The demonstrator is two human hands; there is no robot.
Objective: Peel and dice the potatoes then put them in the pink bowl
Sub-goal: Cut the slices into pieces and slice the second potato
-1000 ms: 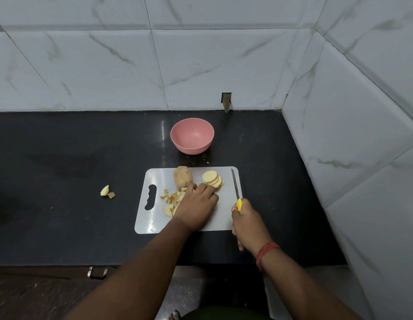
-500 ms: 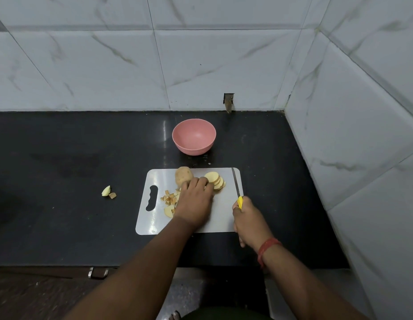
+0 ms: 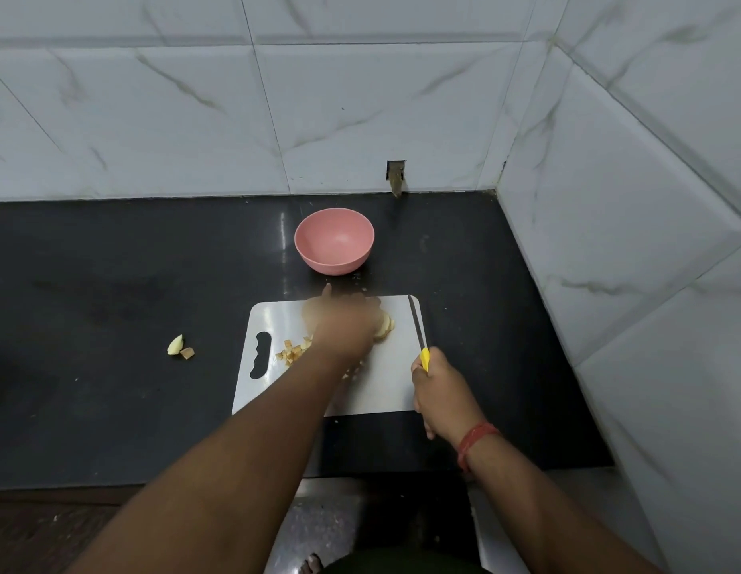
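Head view: one pink bowl (image 3: 334, 241), one knife (image 3: 418, 333) gripped by right hand (image 3: 441, 397), blurred left hand (image 3: 340, 321) grip unreadable.

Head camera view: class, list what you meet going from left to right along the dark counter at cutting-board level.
Potato scraps on the bare counter → cutting board handle slot → small diced pieces → left hand, blurred → potato slices → knife → right hand gripping its yellow handle.

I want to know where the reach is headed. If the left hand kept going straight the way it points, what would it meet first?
Probably the pink bowl: the blurred left hand points away over the cutting board's far edge.
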